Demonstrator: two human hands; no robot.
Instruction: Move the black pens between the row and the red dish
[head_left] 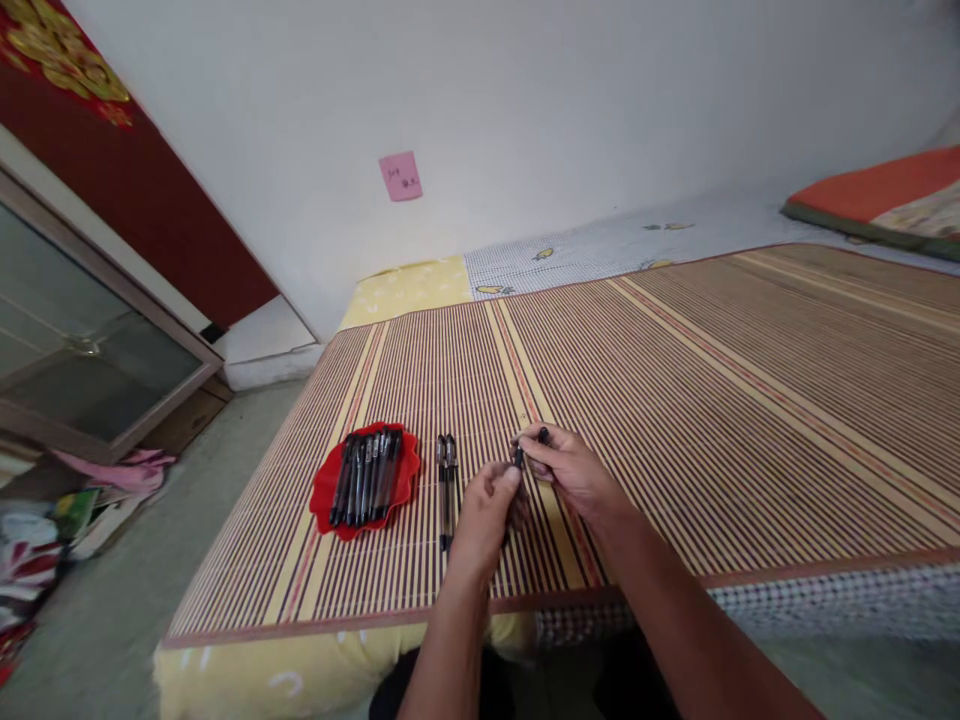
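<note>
My left hand (489, 502) is closed around a black pen (518, 457), with its dark end sticking up past the thumb and the rest hidden by the fingers. Close beside it, my right hand (571, 468) pinches a short black piece (544, 435) that looks like a pen cap. Both hands are just above the striped mat. Left of them, two capped pens (446, 490) with clear barrels lie side by side on the mat. Farther left, a red scalloped plate (322, 492) holds several similar pens (365, 478) in a row.
The striped bamboo mat (645, 400) covers a bed with yellow and checked bedding (409, 290). An orange folded quilt (862, 190) lies at the far right. A pink note (401, 177) is stuck on the white wall. A glass-panelled door (97, 350) and piled cloths (37, 550) are at left.
</note>
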